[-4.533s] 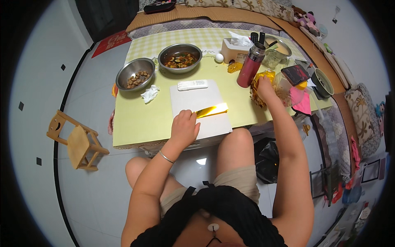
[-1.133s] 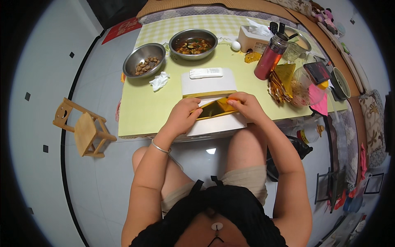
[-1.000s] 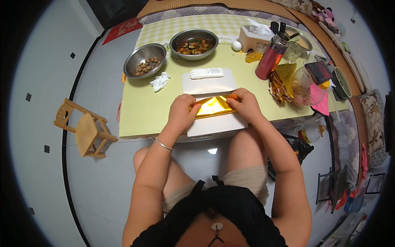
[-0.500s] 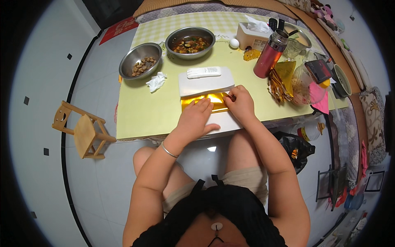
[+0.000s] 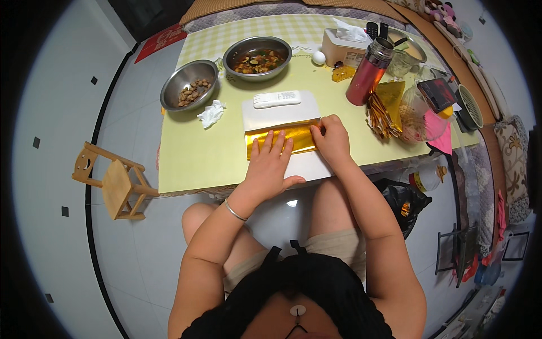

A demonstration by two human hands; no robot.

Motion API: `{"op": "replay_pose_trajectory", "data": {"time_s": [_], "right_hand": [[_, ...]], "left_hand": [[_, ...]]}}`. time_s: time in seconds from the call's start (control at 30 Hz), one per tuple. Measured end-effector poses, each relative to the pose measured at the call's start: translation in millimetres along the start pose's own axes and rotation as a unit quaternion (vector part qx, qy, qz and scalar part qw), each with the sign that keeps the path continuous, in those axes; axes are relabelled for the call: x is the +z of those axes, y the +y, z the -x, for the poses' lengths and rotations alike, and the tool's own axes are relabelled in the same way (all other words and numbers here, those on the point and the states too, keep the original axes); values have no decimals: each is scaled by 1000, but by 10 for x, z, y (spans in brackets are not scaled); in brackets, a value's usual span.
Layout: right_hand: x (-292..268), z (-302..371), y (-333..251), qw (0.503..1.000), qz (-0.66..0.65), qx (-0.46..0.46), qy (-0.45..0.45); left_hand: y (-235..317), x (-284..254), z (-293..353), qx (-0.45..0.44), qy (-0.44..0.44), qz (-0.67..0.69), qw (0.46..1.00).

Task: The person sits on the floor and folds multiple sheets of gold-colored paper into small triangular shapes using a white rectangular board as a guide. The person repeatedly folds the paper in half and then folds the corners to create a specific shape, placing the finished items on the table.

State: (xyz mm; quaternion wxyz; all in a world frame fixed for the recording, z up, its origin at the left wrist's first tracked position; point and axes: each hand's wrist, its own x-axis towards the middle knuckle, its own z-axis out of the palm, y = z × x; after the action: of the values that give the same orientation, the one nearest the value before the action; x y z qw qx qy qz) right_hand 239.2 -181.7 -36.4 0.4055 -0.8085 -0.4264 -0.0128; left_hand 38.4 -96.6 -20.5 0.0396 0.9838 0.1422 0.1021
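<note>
Shiny gold rectangular foil strip [image 5: 304, 136], lying across the white rectangular board [image 5: 307, 108], pressed under the flat, spread left hand [image 5: 267, 170], met at its right end by the curled right hand [image 5: 335, 141], with any pinch unclear, and best smoothed with light, even pressure.

Glossy gold sheet [image 5: 303, 136], perhaps foil; wooden chair [image 5: 117, 179].
</note>
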Motion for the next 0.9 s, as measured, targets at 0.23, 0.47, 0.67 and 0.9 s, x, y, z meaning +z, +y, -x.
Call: {"op": "replay_pose_trajectory", "data": {"time_s": [0.23,0.47,0.67,0.9], "right_hand": [[-11,17,-7,999,27,-33,19],[-28,400,-237,925,158,-332,-96],[-199,511,14,923,186,-242,-233],[-421,272,115,911,189,-318,-184]], "left_hand": [[8,28,-8,0,-2,-1,1000],[49,-13,-13,-8,-52,-12,999],[-17,-60,85,-30,-64,18,997],[-287,-109,267,-82,-84,8,993]]}}
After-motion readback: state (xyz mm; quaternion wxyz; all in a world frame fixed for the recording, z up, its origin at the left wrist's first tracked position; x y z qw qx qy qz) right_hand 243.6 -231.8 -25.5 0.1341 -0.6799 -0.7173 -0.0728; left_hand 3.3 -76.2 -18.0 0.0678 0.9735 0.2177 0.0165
